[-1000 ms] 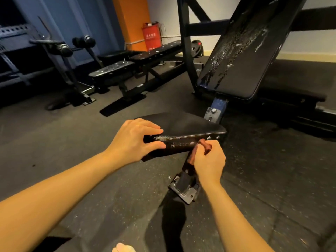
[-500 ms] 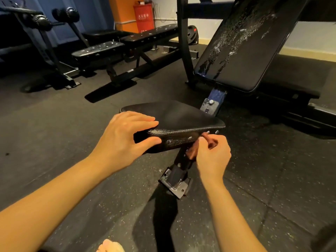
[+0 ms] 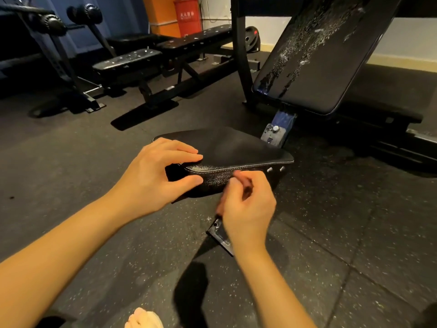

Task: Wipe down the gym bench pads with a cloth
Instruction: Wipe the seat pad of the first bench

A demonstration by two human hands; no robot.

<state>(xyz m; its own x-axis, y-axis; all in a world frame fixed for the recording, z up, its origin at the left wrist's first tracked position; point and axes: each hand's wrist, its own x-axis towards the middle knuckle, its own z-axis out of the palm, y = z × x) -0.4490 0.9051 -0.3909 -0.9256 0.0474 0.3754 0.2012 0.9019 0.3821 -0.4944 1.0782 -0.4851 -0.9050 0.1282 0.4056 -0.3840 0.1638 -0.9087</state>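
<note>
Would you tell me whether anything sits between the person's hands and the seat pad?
Nothing visible does. The left hand grips the seat pad at its front corner, and the blurred right hand is at the pad's front edge beside it.

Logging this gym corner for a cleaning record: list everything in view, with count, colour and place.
seat pad: one, black, centre
back pad: one, black with white flecks, tilted, upper right
flat benches: at least two, black, back left
box: one, red, back wall
weight plate: one, black, near back wall
floor: dark, speckled
pale cloth-like thing: one, bottom edge
left hand: grips seat pad's near edge
right hand: blurred, fingers curled, at seat pad's front edge
</note>
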